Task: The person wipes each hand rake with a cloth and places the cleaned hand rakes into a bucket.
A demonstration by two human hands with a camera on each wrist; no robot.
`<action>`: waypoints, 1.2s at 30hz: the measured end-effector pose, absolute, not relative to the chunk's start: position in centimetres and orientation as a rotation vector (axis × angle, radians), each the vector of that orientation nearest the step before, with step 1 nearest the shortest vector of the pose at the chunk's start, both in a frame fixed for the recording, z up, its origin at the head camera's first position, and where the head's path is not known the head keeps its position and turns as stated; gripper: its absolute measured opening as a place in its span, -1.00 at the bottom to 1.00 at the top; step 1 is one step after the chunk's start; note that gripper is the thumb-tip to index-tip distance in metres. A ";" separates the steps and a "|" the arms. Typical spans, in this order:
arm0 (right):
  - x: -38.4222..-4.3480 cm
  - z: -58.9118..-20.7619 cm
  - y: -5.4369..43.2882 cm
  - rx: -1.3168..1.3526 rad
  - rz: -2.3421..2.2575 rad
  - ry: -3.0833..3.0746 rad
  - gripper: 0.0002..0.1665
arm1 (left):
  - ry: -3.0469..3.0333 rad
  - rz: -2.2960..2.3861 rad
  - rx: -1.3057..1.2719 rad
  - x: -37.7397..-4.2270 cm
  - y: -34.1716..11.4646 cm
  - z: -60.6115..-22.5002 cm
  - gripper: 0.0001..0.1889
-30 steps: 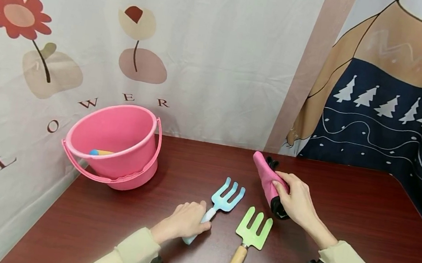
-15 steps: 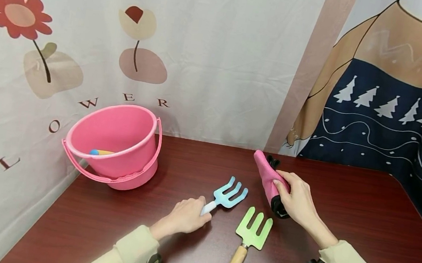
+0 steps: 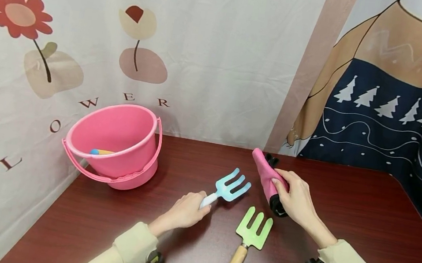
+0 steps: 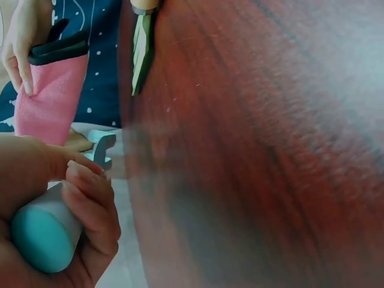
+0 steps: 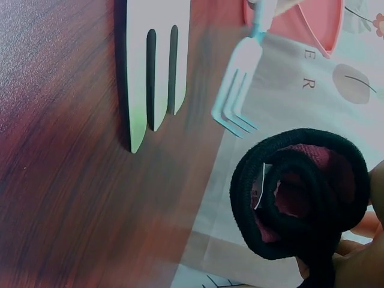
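My left hand grips a light-blue hand fork by its handle, tines pointing away. The left wrist view shows my fingers curled round the handle, with its teal end facing the camera. Its head hangs above the table. Farther right, my right hand pinches a rolled pink cloth glove with a black cuff. Seen from the right wrist, the cuff forms dark rings with a small white tag inside. Between my hands lies a green hand fork with a wooden handle.
A pink bucket stands at the back left of the brown table, its handle hanging down in front. Inside it shows part of a blue and yellow thing. Printed curtains hang behind the table.
My left hand has lifted the light-blue hand fork from the table, moving slightly away from me. The right hand and the glove have barely shifted. Bucket and green hand fork stay put.
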State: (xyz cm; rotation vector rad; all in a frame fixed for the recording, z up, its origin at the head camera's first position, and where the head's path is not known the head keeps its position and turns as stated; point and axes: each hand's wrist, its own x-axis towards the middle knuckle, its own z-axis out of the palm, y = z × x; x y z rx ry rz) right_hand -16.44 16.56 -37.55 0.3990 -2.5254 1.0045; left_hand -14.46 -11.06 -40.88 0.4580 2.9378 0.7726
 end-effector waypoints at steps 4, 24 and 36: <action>-16.4 -37.6 16.3 0.426 0.975 -2.475 -0.66 | 2.988 0.801 0.451 -14.7 -10.9 -40.4 -0.87; -15.2 -37.2 13.2 0.947 0.560 -2.103 -0.60 | 3.022 0.874 0.527 -14.9 -9.7 -39.4 -0.87; -15.1 -38.5 12.5 1.029 0.308 -2.152 -0.51 | 2.945 0.889 0.637 -14.4 -9.4 -38.6 -0.87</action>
